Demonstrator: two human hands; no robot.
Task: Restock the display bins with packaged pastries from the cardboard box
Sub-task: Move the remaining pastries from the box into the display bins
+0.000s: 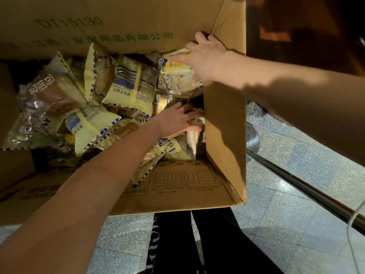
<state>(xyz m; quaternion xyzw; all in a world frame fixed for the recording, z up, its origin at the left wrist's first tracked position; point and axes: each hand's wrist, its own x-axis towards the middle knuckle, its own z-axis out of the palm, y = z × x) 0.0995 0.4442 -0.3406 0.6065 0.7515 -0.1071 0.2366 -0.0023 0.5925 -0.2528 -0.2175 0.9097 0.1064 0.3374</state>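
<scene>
Right now I see both hands down in the cardboard box (223,123), whose far flap (118,22) carries green print: "DT16130" and a line of Chinese ending 有限公司. The right hand (205,58) has its fingers closed over a yellow pastry packet (177,70) at the far right corner. The left hand (175,120) curls round a second packet (196,122) against the right wall. Loose packets (128,84) with blue Chinese lettering fill the rest, above a speckled floor (276,214).
</scene>
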